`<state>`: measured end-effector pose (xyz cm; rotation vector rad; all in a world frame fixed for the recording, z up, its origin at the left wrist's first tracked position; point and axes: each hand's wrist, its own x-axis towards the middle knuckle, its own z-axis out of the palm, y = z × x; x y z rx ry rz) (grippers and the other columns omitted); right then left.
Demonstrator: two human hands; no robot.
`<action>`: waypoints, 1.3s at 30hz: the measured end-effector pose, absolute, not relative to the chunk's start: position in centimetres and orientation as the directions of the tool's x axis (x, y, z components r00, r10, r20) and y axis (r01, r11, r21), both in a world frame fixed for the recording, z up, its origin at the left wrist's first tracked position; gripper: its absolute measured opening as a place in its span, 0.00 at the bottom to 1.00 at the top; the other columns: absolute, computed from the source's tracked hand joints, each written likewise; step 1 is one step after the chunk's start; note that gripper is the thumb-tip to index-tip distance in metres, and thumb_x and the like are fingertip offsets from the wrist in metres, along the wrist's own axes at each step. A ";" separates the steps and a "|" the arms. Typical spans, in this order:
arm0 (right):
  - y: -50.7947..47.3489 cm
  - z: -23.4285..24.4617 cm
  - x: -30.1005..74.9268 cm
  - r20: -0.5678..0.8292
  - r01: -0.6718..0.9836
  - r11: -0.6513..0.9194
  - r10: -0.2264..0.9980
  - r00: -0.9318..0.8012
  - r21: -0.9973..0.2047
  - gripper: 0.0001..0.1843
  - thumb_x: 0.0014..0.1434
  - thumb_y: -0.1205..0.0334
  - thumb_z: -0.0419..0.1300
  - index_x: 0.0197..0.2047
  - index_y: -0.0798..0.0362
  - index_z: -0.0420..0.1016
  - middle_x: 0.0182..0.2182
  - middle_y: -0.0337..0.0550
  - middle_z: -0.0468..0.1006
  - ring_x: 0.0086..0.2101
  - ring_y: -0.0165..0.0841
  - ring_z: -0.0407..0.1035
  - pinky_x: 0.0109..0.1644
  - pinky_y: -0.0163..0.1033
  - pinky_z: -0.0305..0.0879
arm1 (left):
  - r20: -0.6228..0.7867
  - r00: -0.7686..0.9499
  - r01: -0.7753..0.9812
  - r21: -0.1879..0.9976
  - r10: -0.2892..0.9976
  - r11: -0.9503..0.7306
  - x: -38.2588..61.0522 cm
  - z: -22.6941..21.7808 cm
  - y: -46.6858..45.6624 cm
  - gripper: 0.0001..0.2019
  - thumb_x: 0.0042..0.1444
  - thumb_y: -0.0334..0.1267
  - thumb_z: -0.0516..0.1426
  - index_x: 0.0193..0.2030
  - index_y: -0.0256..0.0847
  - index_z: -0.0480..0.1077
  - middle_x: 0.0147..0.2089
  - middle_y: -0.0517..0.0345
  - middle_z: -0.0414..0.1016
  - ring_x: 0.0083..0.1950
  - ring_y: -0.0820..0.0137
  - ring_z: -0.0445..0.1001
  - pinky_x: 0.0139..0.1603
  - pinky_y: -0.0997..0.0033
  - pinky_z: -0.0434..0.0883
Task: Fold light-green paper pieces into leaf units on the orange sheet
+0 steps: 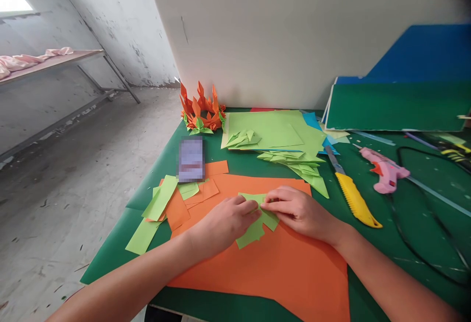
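Observation:
Small light-green paper pieces (250,237) lie over a large orange sheet (294,273) in the middle of the table. My left hand (231,221) is closed on the green paper from the left, fingertips bent down on it. From the right, my right hand (300,213) pinches the same paper between thumb and fingers. The fingertips of both hands nearly meet, and they hide part of the paper. Loose green strips (161,198) and orange paper pieces (176,211) are scattered left of my left hand. Several folded green pieces (307,165) lie just beyond my right hand.
A yellow utility knife (355,199), blade out, and a pink glue gun (384,167) with a black cord lie to the right. At the back stand an orange folded-paper ring (202,111) and green sheets (265,125). A blurred phone-like rectangle (191,160) lies left; green boards (397,106) lean behind.

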<state>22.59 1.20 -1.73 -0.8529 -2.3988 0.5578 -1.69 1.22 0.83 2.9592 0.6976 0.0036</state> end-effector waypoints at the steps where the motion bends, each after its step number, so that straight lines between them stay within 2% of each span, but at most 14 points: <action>1: 1.2 -1.7 22.6 0.339 0.452 0.718 0.667 -0.663 -0.530 0.16 0.66 0.70 0.51 0.50 0.50 0.76 0.42 0.46 0.76 0.42 0.36 0.69 0.44 0.41 0.69 | -0.018 0.897 0.441 0.095 0.441 -0.892 -1.7 0.9 1.2 0.18 0.61 0.25 0.50 0.56 0.40 0.64 0.49 0.52 0.69 0.42 0.68 0.68 0.40 0.71 0.65; 9: 1.4 -1.7 22.9 0.326 0.450 0.734 0.647 -0.689 -0.508 0.16 0.67 0.68 0.51 0.52 0.48 0.75 0.43 0.46 0.77 0.44 0.35 0.70 0.45 0.39 0.70 | -0.047 0.903 0.430 0.089 0.428 -0.898 -1.7 1.2 1.3 0.17 0.64 0.31 0.49 0.59 0.42 0.61 0.49 0.52 0.69 0.41 0.69 0.68 0.42 0.72 0.64; 16: 1.5 -1.8 23.0 0.314 0.448 0.740 0.638 -0.703 -0.502 0.16 0.68 0.67 0.50 0.52 0.49 0.75 0.43 0.47 0.77 0.44 0.35 0.70 0.45 0.39 0.69 | -0.085 0.882 0.470 0.085 0.464 -0.879 -1.2 1.8 1.1 0.16 0.66 0.29 0.44 0.56 0.41 0.64 0.48 0.51 0.68 0.39 0.67 0.67 0.38 0.70 0.65; 21: 1.6 -1.8 23.0 0.319 0.443 0.750 0.628 -0.710 -0.491 0.15 0.68 0.66 0.50 0.52 0.49 0.75 0.43 0.47 0.77 0.43 0.35 0.70 0.45 0.39 0.70 | -0.089 0.878 0.479 0.122 0.471 -0.869 -1.0 2.2 1.2 0.16 0.67 0.29 0.43 0.54 0.40 0.67 0.48 0.51 0.69 0.42 0.65 0.68 0.40 0.68 0.67; 25: 1.5 -1.8 23.0 0.323 0.435 0.748 0.628 -0.708 -0.501 0.15 0.68 0.67 0.50 0.49 0.48 0.76 0.43 0.47 0.77 0.43 0.35 0.71 0.45 0.40 0.70 | -0.073 0.872 0.488 0.174 0.483 -0.855 -1.1 2.2 1.3 0.16 0.64 0.28 0.46 0.54 0.40 0.68 0.48 0.51 0.71 0.44 0.64 0.69 0.43 0.66 0.69; 32: 1.0 -2.0 22.1 0.392 0.538 0.642 0.764 -0.513 -0.547 0.14 0.66 0.68 0.51 0.49 0.48 0.75 0.39 0.45 0.77 0.42 0.36 0.71 0.45 0.43 0.70 | 0.006 0.889 0.447 0.213 0.459 -0.869 -1.7 1.4 1.5 0.17 0.63 0.28 0.48 0.56 0.41 0.68 0.53 0.49 0.69 0.46 0.65 0.69 0.47 0.65 0.70; 39: 0.4 -1.6 20.8 0.278 0.634 0.502 0.862 -0.424 -0.589 0.05 0.64 0.63 0.56 0.36 0.51 0.73 0.32 0.43 0.73 0.34 0.34 0.68 0.35 0.38 0.66 | -0.018 0.881 0.465 0.213 0.472 -0.860 -1.6 1.4 1.3 0.18 0.63 0.28 0.48 0.58 0.40 0.66 0.54 0.49 0.68 0.45 0.64 0.68 0.45 0.64 0.71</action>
